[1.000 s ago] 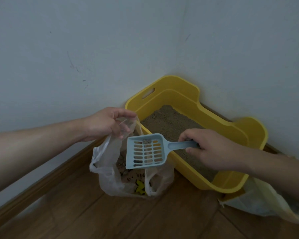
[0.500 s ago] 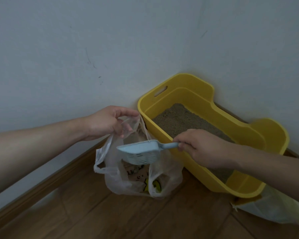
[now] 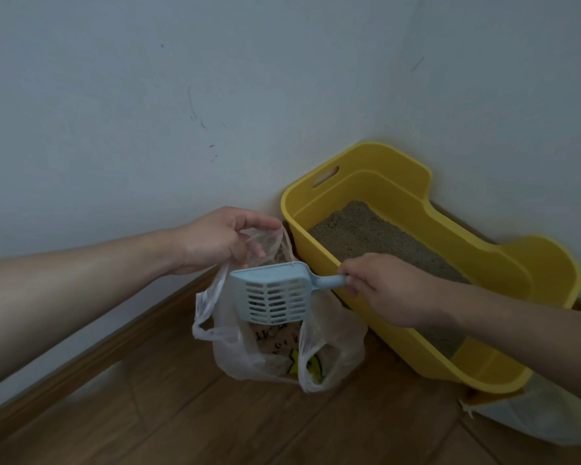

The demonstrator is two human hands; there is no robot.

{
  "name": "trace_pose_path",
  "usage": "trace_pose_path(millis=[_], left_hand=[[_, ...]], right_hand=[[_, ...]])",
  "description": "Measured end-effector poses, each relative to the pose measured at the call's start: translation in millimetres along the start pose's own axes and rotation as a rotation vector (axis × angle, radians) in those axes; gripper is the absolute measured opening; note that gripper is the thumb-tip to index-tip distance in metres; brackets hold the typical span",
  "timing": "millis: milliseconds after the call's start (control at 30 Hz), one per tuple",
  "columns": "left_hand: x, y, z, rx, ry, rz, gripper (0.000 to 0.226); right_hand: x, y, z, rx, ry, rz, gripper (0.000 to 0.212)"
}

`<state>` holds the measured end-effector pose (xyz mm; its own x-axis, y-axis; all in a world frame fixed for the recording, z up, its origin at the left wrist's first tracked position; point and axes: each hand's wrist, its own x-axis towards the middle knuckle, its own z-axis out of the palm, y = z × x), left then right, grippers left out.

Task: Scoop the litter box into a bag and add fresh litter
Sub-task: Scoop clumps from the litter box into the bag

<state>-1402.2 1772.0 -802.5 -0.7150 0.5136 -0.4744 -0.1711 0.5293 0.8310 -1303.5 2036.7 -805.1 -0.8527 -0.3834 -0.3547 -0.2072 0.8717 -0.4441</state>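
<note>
Yellow litter box point(image 3: 483, 370) on wood floor point(image 3: 215, 424), pushed into room corner, far end against both walls. Slot handle cut into far-left rim. Grey-brown litter point(image 3: 366, 233) inside, surface fairly level, part hidden behind right forearm.

Pale blue slotted scoop point(image 3: 274, 297) held over mouth of clear plastic bag point(image 3: 336, 344), just left of box's near-left wall. Scoop tipped over, underside of slotted pan facing camera, front edge pointing down into bag. Contents of pan not readable from this angle.

Right hand point(image 3: 389, 290) closed around scoop handle, fingers wrapped, knuckles up; handle end hidden in fist.

Left hand point(image 3: 215, 239) pinching upper edge of bag between thumb and fingertips, lifting it so mouth stays open; remaining fingers curled loosely.

Bag standing on floor, touching or nearly touching box side. Inside bag: brown paper-like item with dark printed lettering, too blurred and creased to read; yellow piece point(image 3: 312, 364) near bottom. No legible brand anywhere.

Wooden baseboard point(image 3: 81, 364) along left wall. Pale wall point(image 3: 148, 129) with a few dark scuff marks. Second pale plastic bag point(image 3: 534, 421) at lower right, partly tucked under box's near end.
</note>
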Motion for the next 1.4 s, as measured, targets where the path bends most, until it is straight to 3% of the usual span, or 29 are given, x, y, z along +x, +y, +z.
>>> trace_pose_path(millis=[733,1067,1400], left_hand=[[-1,-3,-1,-0.078,0.005,0.028,0.067],[2,-2,-4,-0.022,0.031,0.008,0.076],[2,13,10,-0.011,0.022,0.022,0.073]], right_hand=[[3,5,4,0.033,-0.012,0.080,0.022],[-18,21,-3,0.148,0.184,0.008,0.021],[-44,31,-6,0.164,0.262,0.004,0.024]])
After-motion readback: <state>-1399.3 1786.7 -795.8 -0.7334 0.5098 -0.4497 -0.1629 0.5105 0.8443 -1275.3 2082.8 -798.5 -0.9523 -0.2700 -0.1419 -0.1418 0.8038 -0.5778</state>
